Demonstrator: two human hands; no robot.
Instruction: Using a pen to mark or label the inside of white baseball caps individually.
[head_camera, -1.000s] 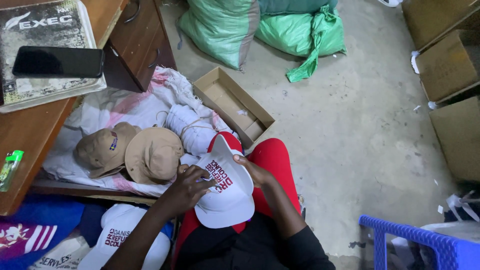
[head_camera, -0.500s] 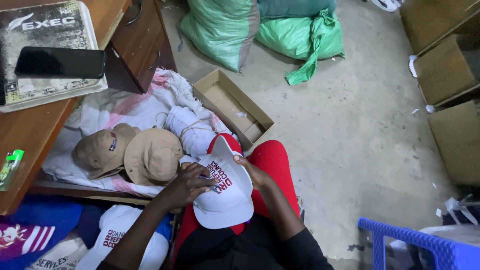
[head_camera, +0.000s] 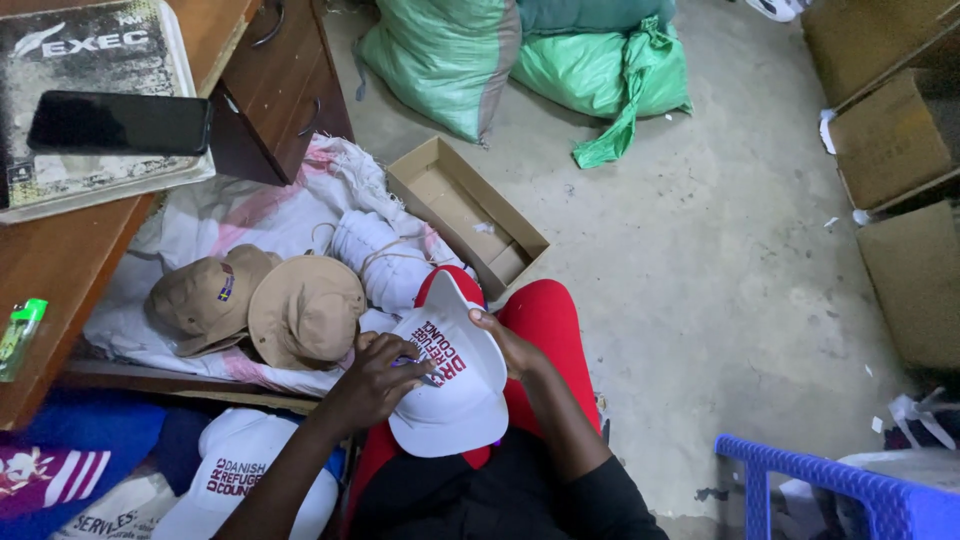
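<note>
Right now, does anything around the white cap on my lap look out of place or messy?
Yes, mildly: an empty open cardboard box sits askew on the concrete floor, and small white paper scraps lie scattered near the stacked brown cartons. The white cap itself looks intact.

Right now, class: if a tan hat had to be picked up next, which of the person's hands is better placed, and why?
Probably the left hand. It rests on the white cap on the side nearest the tan hats. The right hand grips the cap's far edge, away from them.
</note>
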